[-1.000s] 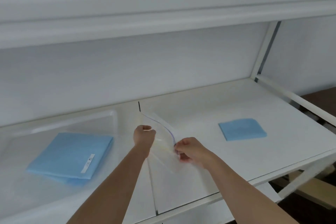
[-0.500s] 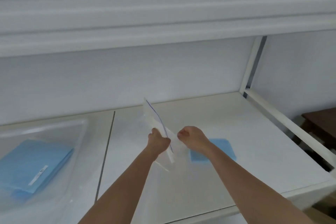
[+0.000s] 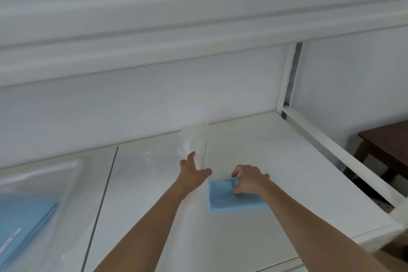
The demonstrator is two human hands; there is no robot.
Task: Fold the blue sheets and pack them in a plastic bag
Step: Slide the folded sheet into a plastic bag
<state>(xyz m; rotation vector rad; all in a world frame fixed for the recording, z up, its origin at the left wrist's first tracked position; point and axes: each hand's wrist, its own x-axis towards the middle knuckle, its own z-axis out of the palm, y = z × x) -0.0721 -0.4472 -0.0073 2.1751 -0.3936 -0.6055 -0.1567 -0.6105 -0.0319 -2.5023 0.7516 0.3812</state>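
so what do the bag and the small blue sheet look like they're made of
The plastic bag, held by the left hand, looks like thin clear glossy film: the shelf shows through it and it catches glare. The folded blue sheet, gripped by the right hand, looks matte and soft, perhaps nonwoven fabric or paper; blur hides any weave.

Packing station in a plain workroom: white shelving unit (image 3: pixel 242 143) with upper shelf (image 3: pixel 154 35), clear tray (image 3: pixel 44 174) holding stock of blue sheets (image 3: pixel 24 223).
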